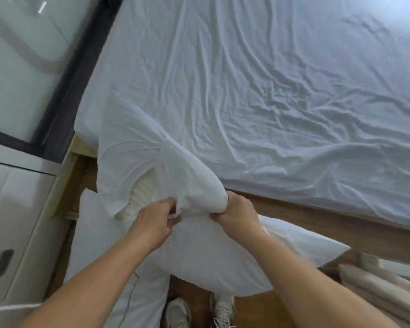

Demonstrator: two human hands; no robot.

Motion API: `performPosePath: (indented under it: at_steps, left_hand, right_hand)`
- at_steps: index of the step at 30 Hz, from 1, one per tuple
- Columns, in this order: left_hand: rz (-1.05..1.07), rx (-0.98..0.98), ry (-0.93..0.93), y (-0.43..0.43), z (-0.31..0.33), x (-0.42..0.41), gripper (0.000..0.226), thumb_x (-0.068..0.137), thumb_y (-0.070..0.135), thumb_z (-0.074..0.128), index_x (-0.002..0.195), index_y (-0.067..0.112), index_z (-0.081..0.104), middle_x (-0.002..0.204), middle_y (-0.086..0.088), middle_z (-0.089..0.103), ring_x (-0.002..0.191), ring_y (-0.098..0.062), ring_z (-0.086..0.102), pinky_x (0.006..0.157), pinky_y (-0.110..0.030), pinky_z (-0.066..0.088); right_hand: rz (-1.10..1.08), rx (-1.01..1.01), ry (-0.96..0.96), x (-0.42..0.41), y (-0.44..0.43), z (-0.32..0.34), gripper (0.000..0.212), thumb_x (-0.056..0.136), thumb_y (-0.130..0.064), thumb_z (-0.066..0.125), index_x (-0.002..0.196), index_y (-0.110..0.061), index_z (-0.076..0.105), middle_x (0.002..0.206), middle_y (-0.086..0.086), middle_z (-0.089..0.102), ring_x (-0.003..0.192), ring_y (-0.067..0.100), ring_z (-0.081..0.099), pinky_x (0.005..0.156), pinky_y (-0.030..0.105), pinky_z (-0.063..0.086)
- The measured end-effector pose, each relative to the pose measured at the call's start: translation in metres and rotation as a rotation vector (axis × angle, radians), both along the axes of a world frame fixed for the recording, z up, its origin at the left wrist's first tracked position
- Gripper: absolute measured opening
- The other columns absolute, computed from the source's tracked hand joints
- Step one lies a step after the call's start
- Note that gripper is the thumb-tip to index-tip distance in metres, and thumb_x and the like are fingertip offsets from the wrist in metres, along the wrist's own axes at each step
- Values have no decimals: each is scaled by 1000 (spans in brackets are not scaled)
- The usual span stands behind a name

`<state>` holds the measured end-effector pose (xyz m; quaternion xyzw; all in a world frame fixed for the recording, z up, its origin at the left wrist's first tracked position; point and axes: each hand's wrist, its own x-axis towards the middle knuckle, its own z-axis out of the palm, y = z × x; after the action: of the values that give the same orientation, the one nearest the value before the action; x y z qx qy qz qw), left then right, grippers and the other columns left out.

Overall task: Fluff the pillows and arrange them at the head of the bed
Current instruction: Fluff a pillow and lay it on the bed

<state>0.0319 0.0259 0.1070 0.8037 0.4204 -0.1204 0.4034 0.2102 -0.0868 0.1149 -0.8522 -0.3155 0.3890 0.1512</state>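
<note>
A white pillow (137, 147) hangs off the near left corner of the bed (270, 91), its cream inner cushion (140, 197) showing through the open end of the case. My left hand (152, 223) pinches the case's edge. My right hand (237, 211) grips the bunched corner of the same pillow. A second white pillow (211, 256) lies lower, under my forearms, over the wooden floor. The bed's wrinkled white sheet fills the upper right.
A dark headboard (64, 110) runs along the bed's left side, with white cabinets (17, 209) beyond it. The wooden bed frame (317, 214) edges the mattress. My shoes (199, 308) stand on the wood floor. Beige curtain folds (384, 287) are at lower right.
</note>
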Motion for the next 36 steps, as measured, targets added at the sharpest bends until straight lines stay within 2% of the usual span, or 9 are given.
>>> performPosePath:
  at_steps: [10,13,19,23,28,30,31,33,36]
  left_hand:
    - [78,-35,-396,26,165,217,11,86,23,66,87,23,55,89,4,61,82,-14,56,58,-12,33]
    - [72,-26,-412,38,183,300,14,84,22,67,94,16,61,99,-3,69,88,-19,61,65,-19,35]
    - [96,-1,-302,67,136,475,25,80,26,68,70,19,47,87,-13,68,86,-33,62,67,-32,42]
    - [142,-14,-211,82,70,562,27,81,28,66,67,17,46,81,-12,65,82,-34,62,66,-35,44]
    - [26,98,-97,124,11,602,27,73,42,73,75,24,52,91,-2,62,95,-28,60,80,-37,49]
    - [-280,195,40,139,-5,601,70,58,57,77,118,33,50,131,-2,48,127,-27,41,101,-44,38]
    - [-453,212,152,144,-12,598,105,50,64,78,139,38,28,151,-3,25,140,-28,20,110,-52,26]
    - [-705,238,332,147,-27,591,143,41,67,81,144,42,-14,158,-1,-20,144,-31,-18,111,-64,2]
    - [-816,360,420,137,-50,591,147,46,58,85,143,35,-23,157,-11,-24,141,-41,-21,108,-67,-1]
  right_hand:
    - [110,-20,-484,218,52,201,36,67,-38,72,95,-27,53,99,4,67,96,30,62,65,35,39]
    - [136,37,-670,295,62,217,37,70,-36,74,94,-21,49,102,7,63,98,31,58,68,37,36]
    - [154,13,-791,451,89,155,53,80,-31,67,126,-18,44,129,7,50,118,32,43,96,42,34]
    - [247,-30,-553,507,86,79,101,71,-44,75,148,-27,12,158,3,12,142,27,15,113,45,24]
    - [394,-248,-272,530,61,-16,132,56,-60,79,145,-37,-16,158,-8,-21,145,22,-15,113,57,15]
    - [377,-250,-244,537,62,-39,139,50,-63,79,142,-39,-22,156,-8,-26,143,22,-21,113,61,8]
    - [366,-246,-228,540,66,-47,143,47,-65,79,140,-40,-26,155,-7,-28,143,22,-23,112,63,6]
    - [372,-252,-203,544,73,-59,148,42,-66,80,139,-40,-29,155,-8,-29,142,24,-25,110,67,3]
    - [376,-279,-237,540,80,-77,139,49,-59,81,145,-35,-17,158,-4,-21,144,27,-18,106,71,4]
